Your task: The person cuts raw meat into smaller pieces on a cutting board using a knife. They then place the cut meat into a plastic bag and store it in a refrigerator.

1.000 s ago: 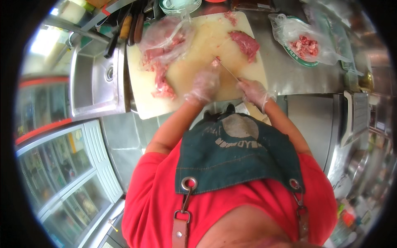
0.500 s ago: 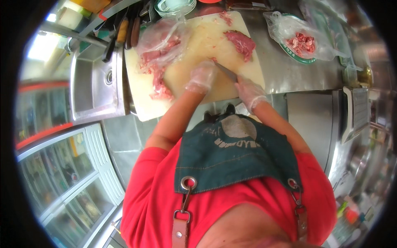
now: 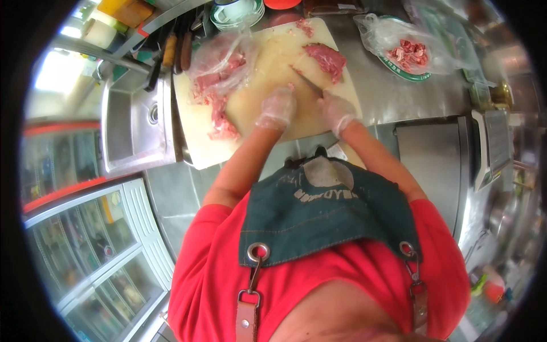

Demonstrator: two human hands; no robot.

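Note:
My right hand (image 3: pixel 337 110), in a clear plastic glove, is wrapped round the handle of a knife (image 3: pixel 307 83). The narrow blade points up and left over a white cutting board (image 3: pixel 268 62). To its left, my gloved left hand (image 3: pixel 277 107) is closed, with a small piece of meat (image 3: pixel 292 86) at its fingertips. A dark red chunk of meat (image 3: pixel 326 60) lies beyond the knife. Left of my left hand, a long raw strip of meat (image 3: pixel 220 117) runs down from a clear plastic bag (image 3: pixel 225 57) with more meat under it.
At the right, a green-rimmed plate (image 3: pixel 411 76) under clear plastic holds cut meat pieces (image 3: pixel 408 54). Several knives with wooden handles (image 3: pixel 169 50) stand beside a steel sink (image 3: pixel 130 122) at the left. Stacked bowls (image 3: pixel 236 11) sit behind the board, on a steel counter (image 3: pixel 382 97).
The knife has moved slightly up and left, its tip now past my left fingertips. My right hand has come closer to my left. The small piece stays at my left fingertips.

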